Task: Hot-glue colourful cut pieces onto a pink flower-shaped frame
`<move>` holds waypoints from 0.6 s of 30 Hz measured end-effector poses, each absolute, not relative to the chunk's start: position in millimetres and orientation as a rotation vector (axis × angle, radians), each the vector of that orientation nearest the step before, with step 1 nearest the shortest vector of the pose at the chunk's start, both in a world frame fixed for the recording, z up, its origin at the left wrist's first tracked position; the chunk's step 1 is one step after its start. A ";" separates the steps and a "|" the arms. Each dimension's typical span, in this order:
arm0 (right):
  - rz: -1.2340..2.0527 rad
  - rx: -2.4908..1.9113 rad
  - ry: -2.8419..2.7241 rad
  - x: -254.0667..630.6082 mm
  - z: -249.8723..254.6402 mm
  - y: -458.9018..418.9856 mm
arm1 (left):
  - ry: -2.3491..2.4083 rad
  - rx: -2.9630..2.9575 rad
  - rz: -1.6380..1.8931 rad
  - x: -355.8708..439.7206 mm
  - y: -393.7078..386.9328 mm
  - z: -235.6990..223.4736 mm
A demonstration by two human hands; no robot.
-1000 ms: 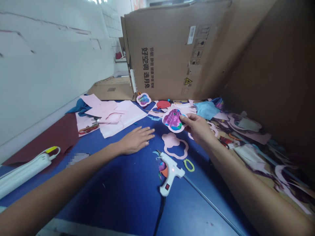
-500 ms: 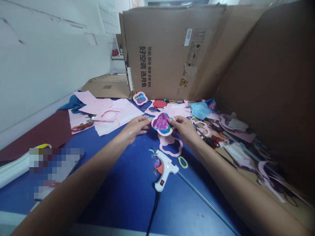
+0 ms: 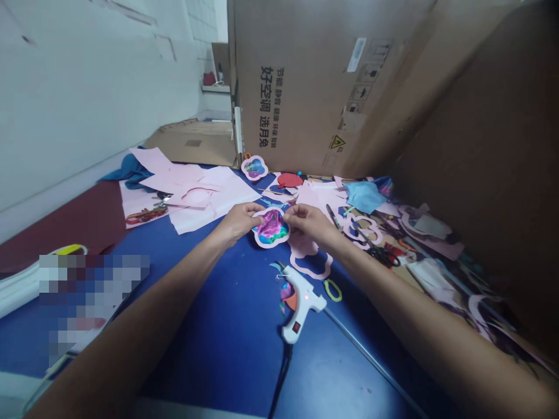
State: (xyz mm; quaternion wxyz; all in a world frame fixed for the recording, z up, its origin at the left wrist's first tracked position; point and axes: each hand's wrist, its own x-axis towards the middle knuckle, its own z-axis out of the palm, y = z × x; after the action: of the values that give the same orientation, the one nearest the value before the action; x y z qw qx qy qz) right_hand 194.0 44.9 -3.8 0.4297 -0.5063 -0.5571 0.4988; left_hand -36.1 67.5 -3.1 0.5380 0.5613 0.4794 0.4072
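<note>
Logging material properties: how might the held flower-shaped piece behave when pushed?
The flower-shaped piece is probably light: left hand and right hand merely pinch its edges. Its outline looks flat, suggesting moderate stiffness. The shiny, wrinkled centre may feel slippery.

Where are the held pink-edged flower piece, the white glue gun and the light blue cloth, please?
Pink-edged flower piece (image 3: 272, 226): head view, on its shiny coloured centre.
White glue gun (image 3: 301, 298): head view, on its body above the handle.
Light blue cloth (image 3: 365, 197): head view, on its middle.
</note>
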 end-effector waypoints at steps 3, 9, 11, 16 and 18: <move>1.262 -1.316 -1.440 182.9 -5.6 53.5 | 1.164 1.418 0.923 -44.1 74.4 -7.3; 1.207 -1.413 -1.435 165.0 -15.2 60.9 | 1.379 1.686 1.029 -55.3 81.9 -13.7; 1.174 -1.450 -1.425 162.7 -18.9 62.9 | 1.464 1.869 1.121 -58.3 78.9 -13.9; 1.126 -1.496 -1.412 162.2 -25.1 68.8 | 1.343 2.280 1.005 -53.8 62.4 -18.8; 1.121 -1.500 -1.409 163.0 -26.3 70.3 | 1.292 2.349 0.918 -47.5 58.2 -23.1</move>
State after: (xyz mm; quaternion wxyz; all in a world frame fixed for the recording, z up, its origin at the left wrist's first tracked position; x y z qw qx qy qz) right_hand 163.0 70.3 -26.3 0.3884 -0.5898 -0.5540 0.4409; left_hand -47.5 58.2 -23.1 0.1533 0.8192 0.4504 0.3202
